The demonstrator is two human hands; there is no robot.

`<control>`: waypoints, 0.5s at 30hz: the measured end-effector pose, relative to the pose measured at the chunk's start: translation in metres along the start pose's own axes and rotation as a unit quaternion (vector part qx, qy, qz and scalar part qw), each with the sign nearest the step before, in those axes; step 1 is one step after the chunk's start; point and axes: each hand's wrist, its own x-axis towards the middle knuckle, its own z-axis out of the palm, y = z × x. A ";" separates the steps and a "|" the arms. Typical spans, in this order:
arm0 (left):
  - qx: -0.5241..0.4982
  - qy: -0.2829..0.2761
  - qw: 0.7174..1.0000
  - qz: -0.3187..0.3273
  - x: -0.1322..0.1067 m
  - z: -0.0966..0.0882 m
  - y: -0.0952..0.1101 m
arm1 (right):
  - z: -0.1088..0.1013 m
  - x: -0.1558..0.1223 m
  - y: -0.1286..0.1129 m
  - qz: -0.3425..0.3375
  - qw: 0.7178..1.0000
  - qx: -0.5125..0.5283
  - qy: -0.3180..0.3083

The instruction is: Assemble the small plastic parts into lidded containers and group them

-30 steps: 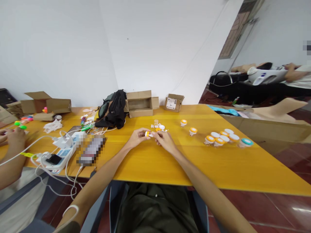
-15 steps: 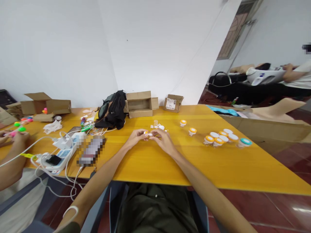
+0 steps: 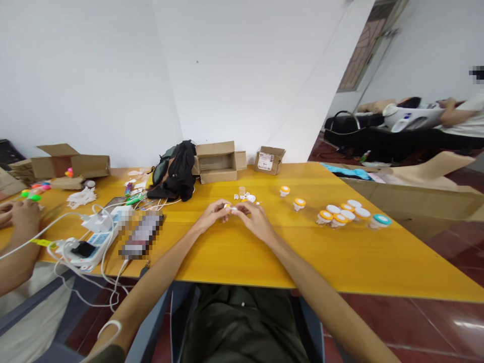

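Observation:
My left hand (image 3: 214, 213) and my right hand (image 3: 252, 218) meet over the middle of the yellow table (image 3: 245, 252). Their fingers pinch a small white and orange container (image 3: 229, 206) between them. Just beyond my fingers lie small white pieces (image 3: 246, 196) and a tiny clear cup. Two orange-lidded jars (image 3: 299, 203) stand apart to the right. Farther right is a cluster of several jars (image 3: 346, 214) with orange and white lids, and one teal-lidded jar (image 3: 381, 221).
A black bag (image 3: 177, 171) and open cardboard boxes (image 3: 217, 161) sit at the table's far edge. A white power strip (image 3: 94, 242) with cables lies at left. Another person's hands (image 3: 18, 214) work at the far left with bright small objects. A person sits in the back right.
My hands have shifted slightly and closed tighter round the small container, so less of its orange band shows. The other person's hands at the left moved a little.

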 end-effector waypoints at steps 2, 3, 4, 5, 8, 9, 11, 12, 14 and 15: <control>0.009 0.006 1.000 0.024 0.001 0.000 -0.002 | -0.001 0.001 0.000 0.046 0.999 0.007 -0.002; 0.013 0.010 0.999 0.036 0.001 0.000 -0.003 | -0.001 0.001 0.000 0.064 0.998 0.010 -0.004; 0.017 0.013 0.999 0.048 0.002 0.000 -0.004 | -0.001 0.002 0.001 0.080 0.997 0.016 -0.009; 0.021 0.014 0.998 0.059 0.002 0.000 -0.005 | -0.001 0.002 0.001 0.095 0.995 0.027 -0.014; 0.028 0.011 0.996 0.084 0.003 0.000 -0.006 | 0.001 0.003 0.003 0.137 0.987 0.078 -0.027; 0.027 0.011 0.996 0.089 0.003 0.000 -0.005 | 0.001 0.003 0.002 0.146 0.985 0.092 -0.027; 0.017 0.013 0.996 0.090 0.003 0.001 -0.004 | 0.002 0.003 0.001 0.153 0.982 0.109 -0.022; 0.011 0.016 0.996 0.086 0.003 0.001 -0.003 | 0.002 0.004 0.000 0.152 0.982 0.112 -0.020; -0.002 0.030 0.997 0.070 0.003 0.000 -0.003 | 0.002 0.004 -0.002 0.147 0.983 0.113 -0.017; -0.006 0.036 0.998 0.055 0.004 0.000 -0.003 | 0.002 0.004 -0.003 0.145 0.983 0.112 -0.018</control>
